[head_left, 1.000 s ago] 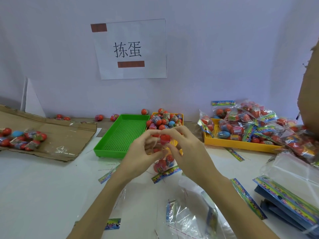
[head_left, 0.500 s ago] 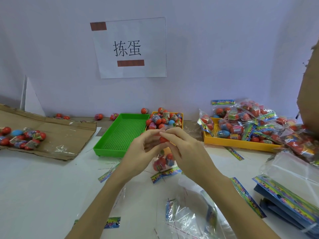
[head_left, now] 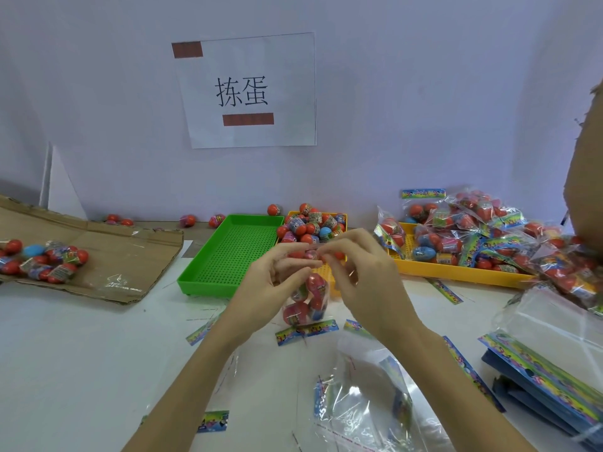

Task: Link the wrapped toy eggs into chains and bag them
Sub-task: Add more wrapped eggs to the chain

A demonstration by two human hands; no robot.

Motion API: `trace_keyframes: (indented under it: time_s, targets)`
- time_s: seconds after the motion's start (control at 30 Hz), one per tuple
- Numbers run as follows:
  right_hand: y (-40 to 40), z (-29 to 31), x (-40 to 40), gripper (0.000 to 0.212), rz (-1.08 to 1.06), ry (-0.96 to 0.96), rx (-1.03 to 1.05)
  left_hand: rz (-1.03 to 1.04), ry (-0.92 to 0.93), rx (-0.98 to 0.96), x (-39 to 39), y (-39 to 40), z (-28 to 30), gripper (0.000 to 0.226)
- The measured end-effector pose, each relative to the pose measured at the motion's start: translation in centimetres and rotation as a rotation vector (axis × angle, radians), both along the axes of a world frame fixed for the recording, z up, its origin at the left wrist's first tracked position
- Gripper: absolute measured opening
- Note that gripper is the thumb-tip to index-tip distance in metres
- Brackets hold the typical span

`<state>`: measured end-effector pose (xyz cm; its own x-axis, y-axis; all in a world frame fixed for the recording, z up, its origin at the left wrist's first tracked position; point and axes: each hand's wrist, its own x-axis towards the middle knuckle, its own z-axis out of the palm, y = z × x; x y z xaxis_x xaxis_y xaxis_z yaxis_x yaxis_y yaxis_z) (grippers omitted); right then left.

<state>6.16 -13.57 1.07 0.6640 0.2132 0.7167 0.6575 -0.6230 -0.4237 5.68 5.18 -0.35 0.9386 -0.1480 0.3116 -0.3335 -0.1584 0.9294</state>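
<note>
A short chain of wrapped toy eggs [head_left: 308, 301], red and pink in clear film, hangs between my hands above the white table. My left hand [head_left: 274, 282] and my right hand [head_left: 362, 272] both pinch the clear wrapper at the chain's top end, fingertips almost meeting. Behind them, a yellow tray [head_left: 328, 272] holds a heap of loose wrapped eggs [head_left: 310, 228]. An empty clear bag [head_left: 362, 396] lies on the table in front of my right forearm.
A green tray [head_left: 228, 252] stands left of the egg heap. Filled bags [head_left: 473, 230] pile on a second yellow tray [head_left: 456, 272] at right. Flat cardboard [head_left: 107, 256] at left carries several eggs. A stack of empty bags [head_left: 548, 360] lies at right; printed header cards [head_left: 306, 331] are scattered.
My hands have drawn slightly apart along the wrapper at the chain's top, and the hanging eggs show more between them.
</note>
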Motion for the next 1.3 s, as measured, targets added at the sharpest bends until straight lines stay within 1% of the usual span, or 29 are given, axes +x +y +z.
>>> trace_keyframes:
  time_s: [0.07,0.13,0.2,0.23,0.27,0.33,0.37,0.43,0.53,0.63,0.7,0.77,0.83,0.9,0.97,1.0,1.07,1.23,1.3]
  targets:
    - [0.0,0.1,0.1,0.013,-0.062,0.049,0.168,-0.011,0.051,-0.055,-0.1,0.1,-0.1,0.033]
    - [0.1,0.1,0.2,0.024,-0.042,0.244,0.28,-0.018,0.103,-0.096,0.0,0.2,-0.1,0.031]
    - [0.2,0.0,0.2,0.032,0.013,0.466,0.325,-0.012,0.137,-0.123,0.1,0.2,-0.1,0.027]
    - [0.2,-0.1,0.2,0.03,0.033,0.541,0.356,-0.013,0.146,-0.134,0.1,0.2,-0.1,0.024]
    - [0.2,-0.2,0.3,0.023,0.049,0.589,0.401,-0.015,0.15,-0.143,0.2,0.1,-0.1,0.022]
    - [0.1,-0.2,0.3,0.009,0.079,0.642,0.489,-0.025,0.161,-0.166,0.2,0.2,-0.1,0.023]
    - [0.0,-0.2,0.3,0.008,0.088,0.663,0.526,-0.037,0.178,-0.195,0.3,0.2,-0.1,0.026]
    - [-0.3,-0.3,0.4,0.01,0.075,0.694,0.588,-0.053,0.242,-0.29,0.4,0.4,-0.1,0.032]
    - [-0.5,-0.3,0.5,0.017,0.04,0.705,0.598,-0.035,0.325,-0.411,0.5,0.7,-0.1,0.032]
    - [-0.5,-0.2,0.5,0.025,0.006,0.717,0.599,0.047,0.327,-0.37,0.6,0.8,-0.4,0.026]
    - [-0.5,-0.1,0.5,0.024,-0.01,0.692,0.588,0.084,0.307,-0.322,0.6,0.8,-0.4,0.024]
    - [-0.3,-0.2,0.4,0.017,-0.046,0.567,0.568,0.098,0.291,-0.309,0.6,0.8,-0.5,0.024]
    - [0.1,-0.2,0.0,0.006,-0.079,0.289,0.487,0.104,0.271,-0.294,0.5,0.6,-0.4,0.023]
    - [0.6,-0.3,-0.2,0.008,-0.036,0.024,0.306,0.095,0.249,-0.28,0.4,0.3,-0.5,0.024]
    - [1.1,-0.9,-0.2,0.009,0.008,-0.106,0.098,0.067,0.233,-0.286,0.3,0.0,-0.5,0.024]
    - [1.4,-1.2,-0.2,0.01,0.009,-0.135,0.02,0.05,0.219,-0.287,0.2,-0.1,-0.4,0.024]
    - [1.7,-1.8,-0.1,0.013,-0.019,-0.165,-0.063,0.022,0.184,-0.265,0.2,-0.2,-0.4,0.024]
    - [1.5,-2.0,0.0,0.014,-0.079,-0.155,-0.032,-0.068,0.149,-0.2,0.2,-0.4,-0.4,0.027]
    - [1.2,-1.9,0.0,0.018,-0.084,-0.14,-0.038,-0.083,0.119,-0.154,0.0,-0.4,-0.4,0.028]
